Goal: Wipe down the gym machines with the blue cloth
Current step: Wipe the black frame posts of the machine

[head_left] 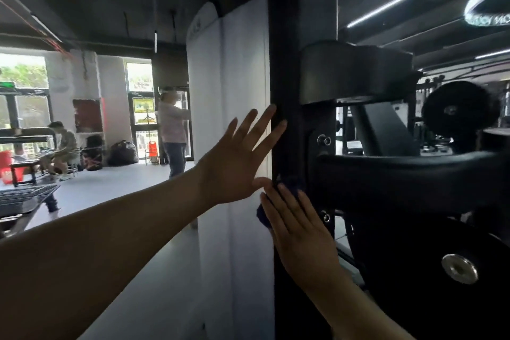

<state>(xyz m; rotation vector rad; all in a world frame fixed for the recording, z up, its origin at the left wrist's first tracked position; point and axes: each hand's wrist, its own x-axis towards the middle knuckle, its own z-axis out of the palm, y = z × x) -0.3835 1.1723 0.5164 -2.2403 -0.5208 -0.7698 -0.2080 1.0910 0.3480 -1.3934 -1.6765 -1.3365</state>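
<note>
Cloth: the blue cloth (292,184) is flat against the black post (284,63), low on it, mostly hidden, with a fold showing above the fingertips and another at the left edge.
Right hand: the right hand (299,229) lies over the cloth with straight fingers pointing up the post, pressing it on and not pinching it.
Left hand: the left hand (240,159) is spread wide just above, its fingertips touching the post's left edge and its palm in front of the white panel (240,77).
Axis: the post runs vertically, so the wipe probably goes along it, up or down.
Nearer hand: the right hand already has the cloth.
Way upward: the left hand's fingers lie in that path and would likely need to lift off first.
Beside: the machine arm (400,179) joins the post to the right of the cloth.
</note>
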